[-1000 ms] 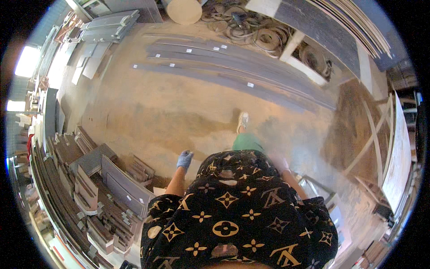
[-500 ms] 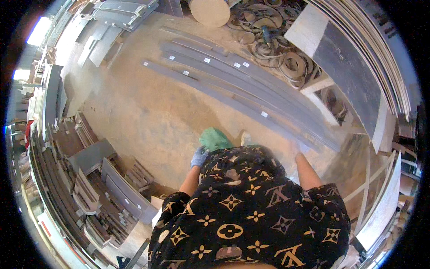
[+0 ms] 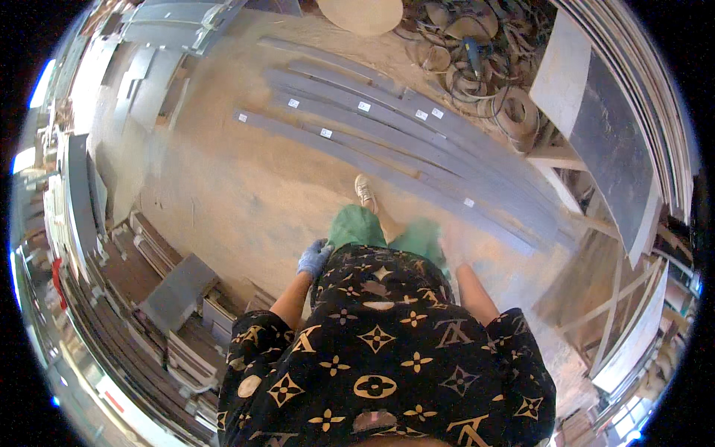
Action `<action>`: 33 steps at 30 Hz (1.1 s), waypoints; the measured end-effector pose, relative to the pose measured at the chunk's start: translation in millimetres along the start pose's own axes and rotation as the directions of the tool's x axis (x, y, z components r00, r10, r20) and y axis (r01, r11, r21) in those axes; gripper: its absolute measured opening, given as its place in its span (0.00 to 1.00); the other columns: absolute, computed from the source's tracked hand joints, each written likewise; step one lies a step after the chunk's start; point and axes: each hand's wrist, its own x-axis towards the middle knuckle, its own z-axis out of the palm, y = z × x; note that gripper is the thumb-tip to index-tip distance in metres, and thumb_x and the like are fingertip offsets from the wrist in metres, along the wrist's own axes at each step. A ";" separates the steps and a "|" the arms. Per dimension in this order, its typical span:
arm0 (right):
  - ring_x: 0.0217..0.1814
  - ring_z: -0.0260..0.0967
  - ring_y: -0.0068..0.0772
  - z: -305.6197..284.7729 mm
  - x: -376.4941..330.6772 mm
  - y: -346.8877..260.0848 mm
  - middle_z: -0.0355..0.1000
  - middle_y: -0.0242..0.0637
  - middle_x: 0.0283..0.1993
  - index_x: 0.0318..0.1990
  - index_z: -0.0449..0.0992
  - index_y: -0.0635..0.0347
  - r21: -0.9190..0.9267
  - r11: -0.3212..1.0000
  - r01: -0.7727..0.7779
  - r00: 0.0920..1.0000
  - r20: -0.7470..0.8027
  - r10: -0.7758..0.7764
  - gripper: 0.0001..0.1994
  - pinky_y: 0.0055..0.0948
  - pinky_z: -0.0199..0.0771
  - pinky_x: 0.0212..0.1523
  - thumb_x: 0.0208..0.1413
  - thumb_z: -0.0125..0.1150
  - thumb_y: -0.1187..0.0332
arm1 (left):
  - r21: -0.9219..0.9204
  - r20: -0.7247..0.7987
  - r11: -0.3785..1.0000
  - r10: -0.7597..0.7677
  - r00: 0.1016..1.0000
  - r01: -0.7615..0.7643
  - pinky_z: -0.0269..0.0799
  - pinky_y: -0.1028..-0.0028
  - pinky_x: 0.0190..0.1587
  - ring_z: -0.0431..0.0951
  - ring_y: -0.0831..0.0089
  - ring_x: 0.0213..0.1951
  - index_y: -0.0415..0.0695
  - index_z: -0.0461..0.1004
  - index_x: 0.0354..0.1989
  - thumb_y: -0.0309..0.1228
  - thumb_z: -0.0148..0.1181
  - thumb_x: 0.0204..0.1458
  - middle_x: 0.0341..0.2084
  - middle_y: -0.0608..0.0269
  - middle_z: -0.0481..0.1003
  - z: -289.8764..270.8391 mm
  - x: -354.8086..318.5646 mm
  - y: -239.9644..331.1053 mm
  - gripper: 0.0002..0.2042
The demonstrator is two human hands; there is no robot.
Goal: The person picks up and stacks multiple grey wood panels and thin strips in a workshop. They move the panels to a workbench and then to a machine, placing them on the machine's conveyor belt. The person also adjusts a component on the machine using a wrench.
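My left hand (image 3: 316,257), in a blue-grey glove, hangs beside my green trousers (image 3: 357,226). Its fingers are loosely bent and apart, with nothing seen in them. On the other side, my right hand (image 3: 453,255) is smeared by motion near the right trouser leg, so its fingers cannot be made out. One white shoe (image 3: 363,190) points forward on the dusty floor. Ahead of it lie several long grey boards (image 3: 387,160), side by side on the floor, some bearing small white labels. Neither hand touches them.
Stacks of brown and grey panels (image 3: 179,292) stand along the left. A blue power tool (image 3: 472,58) lies among coiled scraps and rings at the far right. Tall sheets (image 3: 611,119) lean on the right. More grey panels (image 3: 167,28) lie at the far left.
The view has shifted as I walk, and a white shoe now shows stepped out in front. Both hands appear further left in the picture, still at my sides.
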 end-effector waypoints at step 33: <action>0.43 0.72 0.41 -139.5 -63.3 187.6 0.74 0.46 0.40 0.44 0.74 0.58 0.432 0.812 -0.392 0.887 -0.057 0.459 0.17 0.31 0.68 0.46 0.49 0.55 0.60 | 0.411 0.339 0.820 0.269 0.902 -0.399 0.66 0.65 0.51 0.71 0.57 0.50 0.45 0.67 0.52 0.44 0.51 0.52 0.48 0.52 0.71 182.2 73.9 203.0 0.22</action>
